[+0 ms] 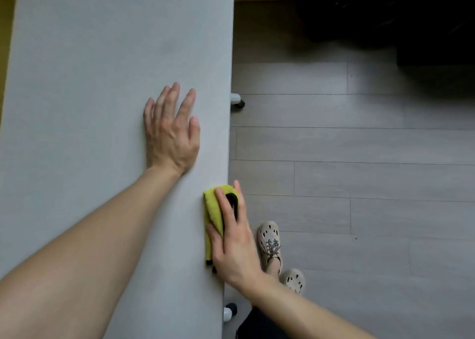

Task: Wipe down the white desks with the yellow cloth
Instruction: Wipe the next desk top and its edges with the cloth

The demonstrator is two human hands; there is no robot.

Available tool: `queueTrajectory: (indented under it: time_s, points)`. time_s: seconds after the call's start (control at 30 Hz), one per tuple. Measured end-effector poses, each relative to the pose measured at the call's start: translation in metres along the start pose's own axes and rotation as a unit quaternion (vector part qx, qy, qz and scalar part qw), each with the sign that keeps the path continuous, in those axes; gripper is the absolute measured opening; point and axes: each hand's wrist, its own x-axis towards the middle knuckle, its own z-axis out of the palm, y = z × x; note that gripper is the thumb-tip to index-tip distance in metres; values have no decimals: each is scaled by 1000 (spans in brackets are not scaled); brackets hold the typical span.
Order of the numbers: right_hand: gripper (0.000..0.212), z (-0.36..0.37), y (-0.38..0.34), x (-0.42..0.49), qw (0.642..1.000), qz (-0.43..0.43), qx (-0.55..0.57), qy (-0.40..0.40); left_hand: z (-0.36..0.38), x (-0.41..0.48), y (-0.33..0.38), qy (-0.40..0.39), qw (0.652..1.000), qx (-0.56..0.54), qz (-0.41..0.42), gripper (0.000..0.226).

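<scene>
A long white desk (90,81) fills the left half of the view, its right edge running top to bottom. My left hand (172,130) lies flat on the desktop near that edge, fingers spread, holding nothing. My right hand (235,238) presses a folded yellow cloth (212,210) with a black trim against the desk's right edge, fingers wrapped over it. Part of the cloth is hidden under my palm.
Grey plank floor (359,158) lies to the right of the desk. Two desk castors (237,100) (229,310) stick out below the edge. My feet in beige perforated shoes (270,243) stand beside the desk. A dark object (411,17) sits at the top right.
</scene>
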Motion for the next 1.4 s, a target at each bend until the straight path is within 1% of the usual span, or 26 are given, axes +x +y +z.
queueTrajectory:
  time_s: [0.07, 0.17, 0.2, 0.27, 0.33, 0.4, 0.5, 0.57, 0.63, 0.7, 0.8, 0.87, 0.93, 1.0, 1.1, 1.13, 1.17, 1.2, 1.27, 1.33, 1.4]
  points:
    - [72, -12, -11, 75, 999, 14, 22, 28, 0, -1, 0, 7, 1000, -3, 1, 55]
    - [67, -41, -31, 225, 998, 22, 8, 65, 0, 2, 2, 14, 1000, 5, 1, 56]
    - [68, -51, -38, 266, 997, 30, -1, 68, 0, 1, 2, 16, 1000, 6, 3, 56]
    - [82, -61, -45, 315, 994, 49, -7, 93, -1, 0, 4, 16, 1000, 6, 6, 56]
    - [95, -55, -48, 312, 989, 68, 6, 128, -2, 1, 4, 14, 1000, 6, 3, 56]
    - [94, -40, -43, 259, 987, 79, 18, 141, -3, 1, 4, 12, 1000, 1, -2, 56]
    - [91, -18, -27, 135, 993, 68, 18, 94, -4, 1, 5, 11, 1000, -8, 2, 57]
    - [92, -17, -23, 93, 996, 64, 21, 50, -5, 3, 3, 6, 1000, -7, 2, 57]
    - [89, -29, -29, 131, 997, 62, 26, 40, -4, 2, 5, 4, 1000, -5, 0, 57]
    - [82, -45, -42, 219, 994, 79, 14, 70, -5, 3, 6, 3, 1000, -2, 3, 57]
    - [75, -72, -61, 362, 992, 73, -15, 104, -3, 2, 6, -5, 1000, -1, -2, 57]
    - [75, -80, -66, 411, 990, 72, -22, 117, -5, 1, 6, -20, 1000, -3, -8, 57]
    - [77, -78, -66, 410, 990, 66, -7, 128, -9, 0, 4, -34, 999, -6, -8, 58]
    - [81, -71, -65, 369, 990, 60, 8, 129, -14, 2, 1, -51, 999, -1, -3, 58]
    - [89, -60, -51, 276, 997, 58, 24, 54, -21, 32, -2, -46, 999, -5, -11, 48]
    - [91, -61, -47, 258, 998, 52, 23, 26, -21, 53, -4, -38, 999, -10, -17, 44]
    - [93, -65, -46, 259, 999, 43, 23, 8, -19, 79, -9, -28, 999, -11, -22, 44]
    - [92, -71, -48, 279, 999, 42, 25, -1, -13, 109, -16, -14, 999, -4, -28, 45]
    - [87, -83, -59, 351, 998, 60, 27, 20, 5, 172, -31, 8, 999, 15, -48, 54]
    - [83, -98, -75, 438, 995, 67, 20, 64, 24, 221, -36, -3, 996, 24, -82, 62]
    - [82, -110, -83, 503, 994, 60, 3, 87, 38, 242, -33, -27, 994, 37, -100, 68]
